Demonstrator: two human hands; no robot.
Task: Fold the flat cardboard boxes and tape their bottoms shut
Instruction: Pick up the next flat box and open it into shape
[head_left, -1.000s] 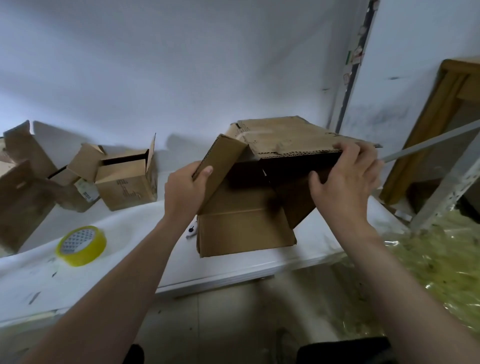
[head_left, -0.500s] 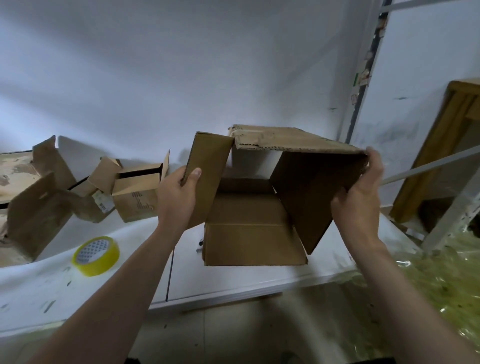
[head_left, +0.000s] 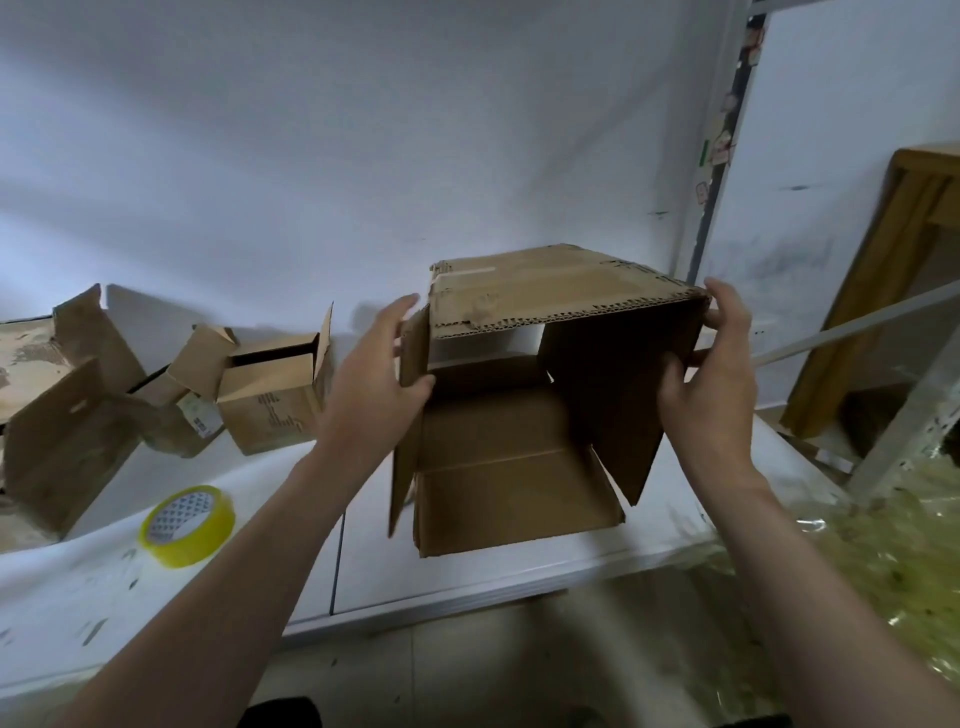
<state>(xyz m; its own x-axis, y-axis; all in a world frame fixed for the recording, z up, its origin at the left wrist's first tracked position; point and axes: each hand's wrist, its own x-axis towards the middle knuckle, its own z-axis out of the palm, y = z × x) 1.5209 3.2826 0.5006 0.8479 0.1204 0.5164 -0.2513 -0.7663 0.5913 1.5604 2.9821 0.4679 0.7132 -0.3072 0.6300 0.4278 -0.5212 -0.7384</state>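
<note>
The cardboard box (head_left: 561, 291) is opened out and held on its side over the white tabletop (head_left: 467, 577), near the front edge, with its open end towards the camera. Its top panel is pale brown with a ragged, corrugated front edge. The left flap (head_left: 410, 415) stands edge-on and hangs down; the bottom flap (head_left: 514, 499) juts forward with a crease across it; the right flap (head_left: 613, 410) lies in shadow and slants inward. All the flaps stand open, and a strip of white wall shows through under the top panel.

The left hand (head_left: 374, 384) holds the left flap near its top; its thumb crosses the flap's front edge onto the inner face, and its fingers (head_left: 402, 312) lie nearly straight along the outer face. The right hand (head_left: 711, 379) clasps the upper right corner; its fingers (head_left: 727, 301) curl round the outer wall, and the thumb presses on the inside of the right flap.

The box's far end is hidden by its own panels; whether the bottom flap touches the tabletop cannot be told; some of the right fingertips are lost behind the wall. A roll of yellow tape (head_left: 187, 525) lies flat on the tabletop, well to the left; beyond it stands a smaller box (head_left: 270, 395); further cardboard pieces (head_left: 67, 431) are cut off by the left edge.
</note>
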